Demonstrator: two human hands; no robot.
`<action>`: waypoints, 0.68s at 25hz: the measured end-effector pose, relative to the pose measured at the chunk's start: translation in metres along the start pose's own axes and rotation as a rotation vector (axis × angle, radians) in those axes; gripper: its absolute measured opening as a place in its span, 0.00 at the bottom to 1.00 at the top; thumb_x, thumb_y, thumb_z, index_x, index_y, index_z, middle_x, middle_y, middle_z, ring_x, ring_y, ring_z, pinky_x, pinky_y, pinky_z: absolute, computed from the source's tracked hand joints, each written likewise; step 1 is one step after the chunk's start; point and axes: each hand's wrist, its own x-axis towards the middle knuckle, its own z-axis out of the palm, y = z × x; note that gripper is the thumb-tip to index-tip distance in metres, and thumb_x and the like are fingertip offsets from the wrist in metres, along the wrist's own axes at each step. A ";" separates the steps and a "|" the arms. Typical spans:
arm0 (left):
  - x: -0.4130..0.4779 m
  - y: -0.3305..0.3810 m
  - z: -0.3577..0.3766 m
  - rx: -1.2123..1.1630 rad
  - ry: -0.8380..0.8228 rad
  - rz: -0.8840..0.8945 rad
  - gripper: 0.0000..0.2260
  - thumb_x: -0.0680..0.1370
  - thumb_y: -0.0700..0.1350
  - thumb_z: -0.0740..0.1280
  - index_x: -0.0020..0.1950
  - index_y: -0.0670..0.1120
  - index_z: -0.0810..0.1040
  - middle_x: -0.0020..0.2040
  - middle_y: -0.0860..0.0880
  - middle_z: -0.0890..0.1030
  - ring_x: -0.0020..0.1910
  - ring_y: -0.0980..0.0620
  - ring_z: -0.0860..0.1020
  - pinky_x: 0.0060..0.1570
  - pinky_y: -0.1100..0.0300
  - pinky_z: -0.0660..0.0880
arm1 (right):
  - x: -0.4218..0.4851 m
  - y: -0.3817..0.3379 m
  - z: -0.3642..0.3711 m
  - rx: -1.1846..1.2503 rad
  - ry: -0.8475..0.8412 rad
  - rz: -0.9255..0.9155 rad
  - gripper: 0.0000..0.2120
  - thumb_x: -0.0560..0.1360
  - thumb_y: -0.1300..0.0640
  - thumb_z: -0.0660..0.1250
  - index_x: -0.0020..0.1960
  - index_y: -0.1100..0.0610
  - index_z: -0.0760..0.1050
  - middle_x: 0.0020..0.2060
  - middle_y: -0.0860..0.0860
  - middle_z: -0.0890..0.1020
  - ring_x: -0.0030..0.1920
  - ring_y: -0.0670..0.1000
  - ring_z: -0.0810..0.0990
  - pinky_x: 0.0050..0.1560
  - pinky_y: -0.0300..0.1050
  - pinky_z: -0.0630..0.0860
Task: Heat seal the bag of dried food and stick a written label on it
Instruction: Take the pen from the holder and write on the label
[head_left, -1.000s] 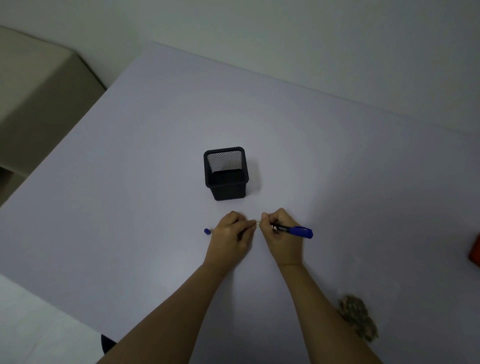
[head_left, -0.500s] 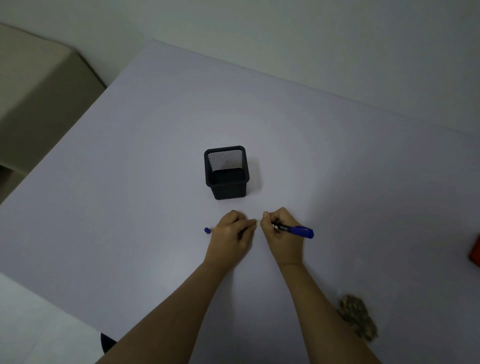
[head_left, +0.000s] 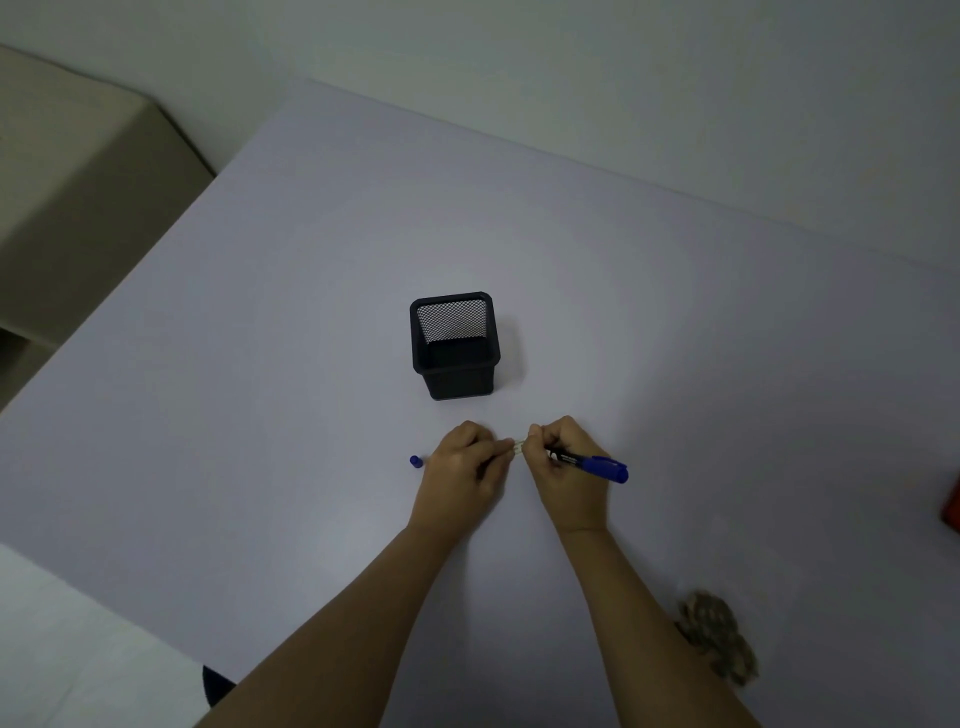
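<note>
The black mesh pen holder (head_left: 457, 358) stood empty, and everything else sat on the near side of it. The bag of dried food (head_left: 719, 644) lay well to the near right of the holder, partly hidden by the right forearm, probably parked there until the label was ready. Just in front of the holder, the left hand (head_left: 460, 470) and right hand (head_left: 566, 473) met fingertip to fingertip, both pinching a small pale label (head_left: 518, 446) (too small to read), likely to peel it. The right hand also kept the uncapped blue marker (head_left: 597, 462) tucked in its curled fingers. Its cap (head_left: 414, 460) lay just left of the left hand. A pale lilac table (head_left: 260, 415) carried the holder; a plain wall (head_left: 571, 78) rose behind it and a beige cabinet (head_left: 78, 182) stood far to its left.
</note>
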 end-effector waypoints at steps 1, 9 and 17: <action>0.000 0.000 0.000 -0.001 0.001 0.000 0.08 0.73 0.43 0.68 0.48 0.41 0.84 0.38 0.46 0.78 0.38 0.56 0.74 0.42 0.74 0.68 | 0.000 0.000 0.000 0.000 -0.004 -0.003 0.16 0.71 0.50 0.61 0.33 0.61 0.69 0.27 0.52 0.75 0.30 0.50 0.74 0.30 0.31 0.71; 0.000 -0.002 0.001 0.008 0.001 0.007 0.07 0.73 0.41 0.70 0.48 0.41 0.84 0.39 0.46 0.78 0.38 0.55 0.74 0.41 0.74 0.68 | -0.001 0.000 0.000 0.004 -0.012 -0.001 0.14 0.72 0.53 0.63 0.33 0.61 0.70 0.27 0.52 0.75 0.32 0.50 0.74 0.31 0.29 0.71; -0.001 -0.002 0.001 0.007 0.005 0.010 0.06 0.73 0.40 0.70 0.47 0.41 0.84 0.38 0.46 0.77 0.37 0.55 0.74 0.40 0.72 0.68 | 0.000 -0.003 0.000 0.016 0.026 0.039 0.16 0.71 0.50 0.61 0.33 0.61 0.69 0.26 0.54 0.75 0.28 0.49 0.72 0.29 0.35 0.71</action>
